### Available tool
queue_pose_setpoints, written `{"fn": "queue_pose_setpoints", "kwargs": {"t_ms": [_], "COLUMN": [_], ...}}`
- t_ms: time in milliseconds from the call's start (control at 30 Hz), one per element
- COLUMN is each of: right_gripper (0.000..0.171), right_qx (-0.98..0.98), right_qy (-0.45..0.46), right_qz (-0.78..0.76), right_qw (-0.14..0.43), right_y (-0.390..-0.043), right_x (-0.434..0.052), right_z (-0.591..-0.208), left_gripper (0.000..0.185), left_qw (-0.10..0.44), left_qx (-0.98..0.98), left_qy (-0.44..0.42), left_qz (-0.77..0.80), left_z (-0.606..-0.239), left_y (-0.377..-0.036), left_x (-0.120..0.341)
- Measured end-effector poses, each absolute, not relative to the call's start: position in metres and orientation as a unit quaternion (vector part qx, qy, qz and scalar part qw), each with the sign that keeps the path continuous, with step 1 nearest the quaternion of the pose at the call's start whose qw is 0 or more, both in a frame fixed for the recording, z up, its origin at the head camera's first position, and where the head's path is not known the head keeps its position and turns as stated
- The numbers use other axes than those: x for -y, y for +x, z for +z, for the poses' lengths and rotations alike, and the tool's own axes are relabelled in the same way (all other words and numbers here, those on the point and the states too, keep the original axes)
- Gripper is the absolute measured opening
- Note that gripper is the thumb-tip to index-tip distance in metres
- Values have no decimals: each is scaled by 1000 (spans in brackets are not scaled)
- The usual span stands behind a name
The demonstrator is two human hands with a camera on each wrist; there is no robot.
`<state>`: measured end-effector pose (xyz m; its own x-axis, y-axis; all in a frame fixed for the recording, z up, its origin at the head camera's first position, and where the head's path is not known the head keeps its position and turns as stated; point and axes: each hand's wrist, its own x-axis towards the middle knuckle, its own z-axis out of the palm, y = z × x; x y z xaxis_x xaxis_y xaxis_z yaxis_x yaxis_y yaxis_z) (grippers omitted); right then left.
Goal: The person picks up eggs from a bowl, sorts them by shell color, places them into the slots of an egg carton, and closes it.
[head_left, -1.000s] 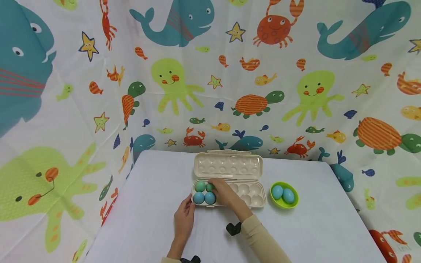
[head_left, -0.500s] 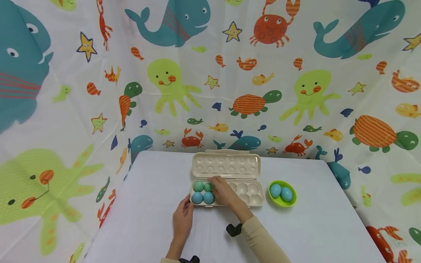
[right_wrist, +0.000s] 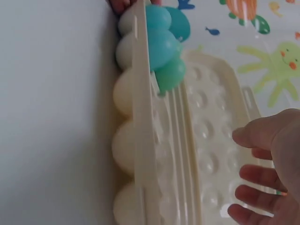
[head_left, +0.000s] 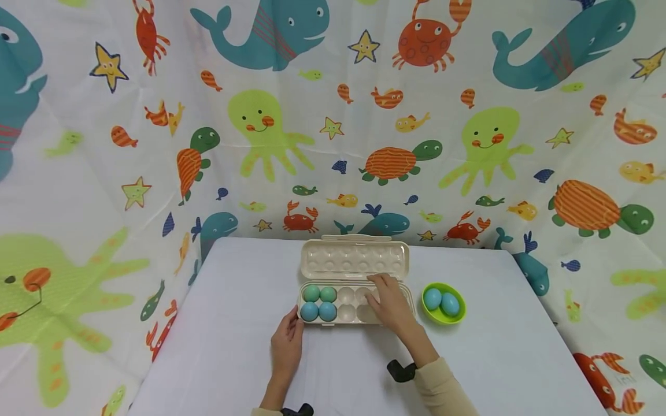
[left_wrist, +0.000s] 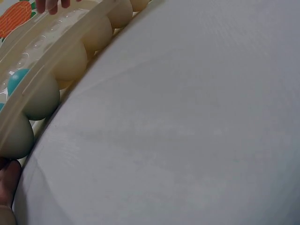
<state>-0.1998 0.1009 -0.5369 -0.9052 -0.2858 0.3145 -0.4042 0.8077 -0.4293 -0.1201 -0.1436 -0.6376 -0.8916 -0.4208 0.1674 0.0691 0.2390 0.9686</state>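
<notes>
An egg carton (head_left: 347,314) in cream plastic lies with its lid (head_left: 355,260) folded back, away from the person. Two green eggs (head_left: 311,293) and two blue eggs (head_left: 327,311) fill the cups at its left end. My left hand (head_left: 285,346) holds that end, thumb and fingertips at the rim. Over the right half of the carton hovers my right hand (head_left: 391,303), holding nothing. In the right wrist view its fingers (right_wrist: 260,176) are spread apart above the lid. To the right, a lime-green bowl (head_left: 442,320) contains two blue eggs (head_left: 450,304).
A white cloth covers the table (head_left: 239,277). Behind it and along the sides hangs a curtain (head_left: 312,156) printed with sea animals. A black strap mount (head_left: 400,371) sits at the right wrist.
My right hand has let go of the back green egg and moved right, over the bare cups. The left hand stays at the carton's end. The head view has shifted slightly.
</notes>
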Motion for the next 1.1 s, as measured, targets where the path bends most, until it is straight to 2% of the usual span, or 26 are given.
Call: {"fn": "queue_pose_setpoints", "kwargs": {"t_ms": [167, 567, 800, 1100], "right_gripper": [41, 42, 41, 39], "right_qx": [948, 966, 976, 981], "right_qy": [146, 20, -29, -34], "right_qz": [245, 225, 198, 179], "right_qw": [141, 125, 88, 61], "right_y": [-197, -181, -176, -180], "right_x": [-139, -207, -222, -228], "right_z": [-532, -514, -521, -538], "left_gripper": [36, 37, 36, 36], "left_qw": [200, 208, 209, 202], "left_qx": [768, 768, 766, 775], "left_qy": [124, 131, 134, 139], "left_qz": [-596, -592, -594, -582], "left_z": [-637, -635, -634, -634], "left_y": [-116, -97, -95, -94], "left_x": [141, 127, 126, 125]}}
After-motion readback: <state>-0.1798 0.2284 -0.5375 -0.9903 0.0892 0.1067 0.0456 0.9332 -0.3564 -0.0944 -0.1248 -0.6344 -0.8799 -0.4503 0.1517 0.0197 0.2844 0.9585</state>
